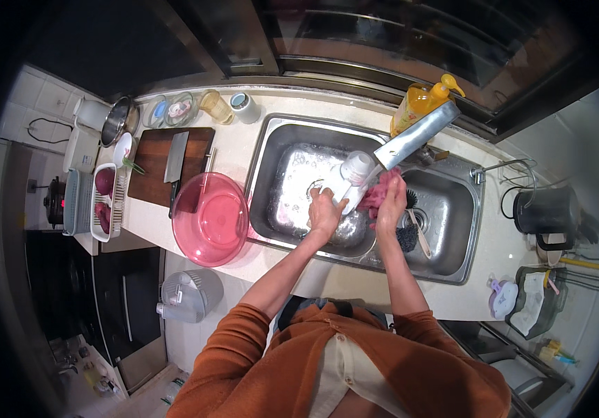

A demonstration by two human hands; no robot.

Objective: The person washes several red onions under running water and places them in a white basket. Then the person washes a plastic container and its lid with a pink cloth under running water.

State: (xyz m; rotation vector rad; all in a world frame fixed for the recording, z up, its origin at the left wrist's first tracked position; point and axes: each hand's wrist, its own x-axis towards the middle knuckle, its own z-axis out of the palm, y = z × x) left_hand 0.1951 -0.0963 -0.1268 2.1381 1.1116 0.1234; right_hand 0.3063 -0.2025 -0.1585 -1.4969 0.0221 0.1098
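Note:
My left hand (325, 209) grips a white plastic kitchen utensil (337, 188) over the large sink basin (283, 172). A white, cup-like translucent part (357, 166) is at its upper end. My right hand (392, 201) holds a pink cloth (377, 194) beside it, near the divider between the two basins. The faucet's wide metal body (414, 137) reaches over the sink, and water falls from its end by the cloth. A dark scouring pad (407, 237) and a brush with a pale handle (420, 235) lie in the small basin.
Left of the sink are a pink translucent basin (210, 219), a wooden cutting board (148, 167) with a cleaver (176, 157) on it, and a white basket (116, 209). A yellow soap bottle (409, 107) stands behind the sink, a black kettle (545, 211) at the right.

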